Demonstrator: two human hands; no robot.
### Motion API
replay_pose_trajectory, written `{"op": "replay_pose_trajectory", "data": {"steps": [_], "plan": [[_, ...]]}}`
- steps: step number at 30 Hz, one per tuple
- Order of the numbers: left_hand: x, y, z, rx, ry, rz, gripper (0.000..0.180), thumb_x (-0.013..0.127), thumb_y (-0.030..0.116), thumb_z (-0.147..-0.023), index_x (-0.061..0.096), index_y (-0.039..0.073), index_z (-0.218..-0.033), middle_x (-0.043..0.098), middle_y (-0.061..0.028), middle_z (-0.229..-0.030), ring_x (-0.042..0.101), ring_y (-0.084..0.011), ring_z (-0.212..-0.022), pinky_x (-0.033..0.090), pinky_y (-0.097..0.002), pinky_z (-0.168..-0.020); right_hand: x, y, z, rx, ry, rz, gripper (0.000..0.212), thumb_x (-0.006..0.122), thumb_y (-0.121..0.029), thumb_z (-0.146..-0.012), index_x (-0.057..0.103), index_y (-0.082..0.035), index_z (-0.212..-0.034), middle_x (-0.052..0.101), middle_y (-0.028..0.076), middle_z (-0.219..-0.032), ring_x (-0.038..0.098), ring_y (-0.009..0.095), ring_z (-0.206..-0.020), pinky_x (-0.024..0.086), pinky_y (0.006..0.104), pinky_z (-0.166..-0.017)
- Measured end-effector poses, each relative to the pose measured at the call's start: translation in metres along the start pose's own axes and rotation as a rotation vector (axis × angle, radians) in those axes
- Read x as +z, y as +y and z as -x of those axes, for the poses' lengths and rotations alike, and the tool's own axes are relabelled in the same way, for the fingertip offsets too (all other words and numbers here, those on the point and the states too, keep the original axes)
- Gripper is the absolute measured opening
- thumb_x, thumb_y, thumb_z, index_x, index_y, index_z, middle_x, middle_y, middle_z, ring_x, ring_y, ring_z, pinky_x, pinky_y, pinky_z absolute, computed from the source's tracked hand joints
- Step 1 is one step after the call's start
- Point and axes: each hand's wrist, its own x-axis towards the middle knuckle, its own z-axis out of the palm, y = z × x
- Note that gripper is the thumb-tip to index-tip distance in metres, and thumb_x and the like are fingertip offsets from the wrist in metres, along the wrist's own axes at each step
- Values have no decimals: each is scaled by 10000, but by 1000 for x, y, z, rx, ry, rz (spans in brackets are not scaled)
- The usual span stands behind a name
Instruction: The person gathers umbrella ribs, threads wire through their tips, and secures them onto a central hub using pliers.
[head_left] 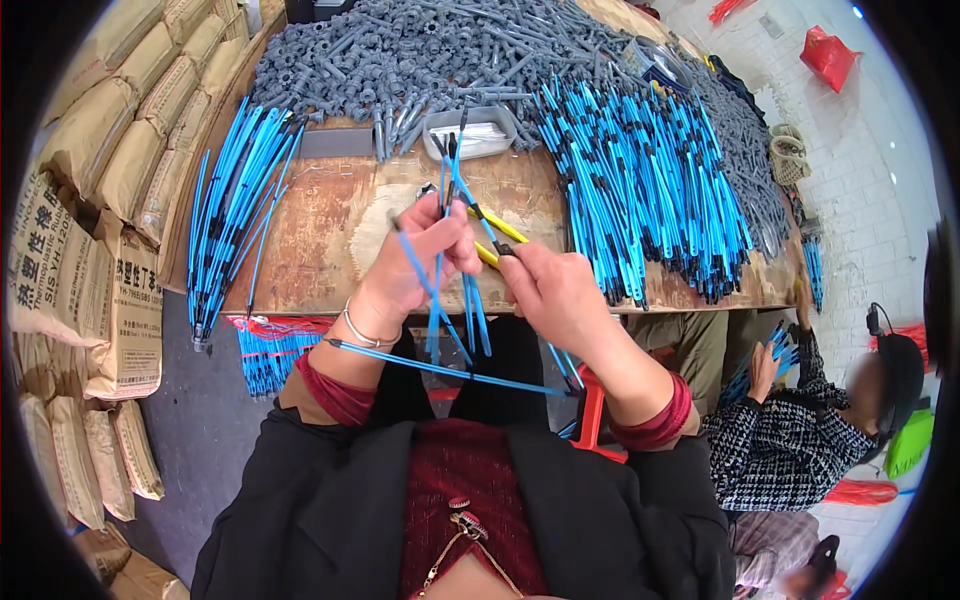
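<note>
My left hand (pixel 425 255) is closed around several thin blue strips (pixel 433 310) with black fittings, which cross and hang down over the table's front edge. My right hand (pixel 555 290) pinches the black end of one blue strip (pixel 478 210) that slants up and left, its upper part crossing the others. Just behind my hands lies a yellow-handled tool (pixel 505 228), partly hidden; it looks like pliers. Below my wrists, another blue strip (pixel 450 373) stretches sideways across my lap. More strips hang under my right forearm beside a red-orange frame (pixel 592 412).
Grey plastic parts (pixel 400 60) are heaped along the table's back. Blue strip bundles lie at left (pixel 240 200) and right (pixel 650 190). A clear tray (pixel 470 132) holds thin white pieces. Stacked paper sacks (pixel 130 310) line the left. At right, a co-worker (pixel 790 450) handles blue strips.
</note>
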Motion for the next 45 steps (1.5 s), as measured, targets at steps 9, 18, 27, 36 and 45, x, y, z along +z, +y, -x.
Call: {"op": "replay_pose_trajectory", "data": {"steps": [9,18,27,36,45], "plan": [[7,9,-9,-91,211,2,143,572,119,-860,525,63,-982,576,-70,-700,539,-131,-531,438,-241,-463,-16,33,-11,-78,-107,70,189,512,-214,-881,591,-42,-866,628,121,-678,632,264,-619,491,349,-563],[-6,20,12,-250,65,-37,126,539,123,-875,543,62,-986,625,-105,-731,514,-105,-487,399,-215,-423,-100,196,-60,412,380,986,331,488,-371,-871,604,-64,-831,641,160,-800,620,347,-721,492,435,-653],[-15,21,6,-167,196,-46,146,530,129,-882,540,53,-1007,648,-148,-902,633,-190,-687,519,-298,-605,-138,96,-57,168,630,299,262,444,-263,-916,571,-35,-903,643,116,-735,625,299,-653,485,404,-592],[-5,8,-9,-163,369,21,112,540,93,-871,547,55,-976,617,-169,-1015,625,-267,-904,521,-363,-789,-102,71,-82,-76,562,518,233,453,-211,-923,573,-15,-887,609,87,-684,589,172,-612,466,297,-602],[-20,7,-12,-78,371,37,119,577,128,-861,548,75,-963,591,-180,-1078,586,-302,-1003,502,-402,-842,-128,33,-123,-759,798,791,201,464,-219,-918,600,-72,-924,650,62,-786,625,184,-722,483,307,-644]]}}
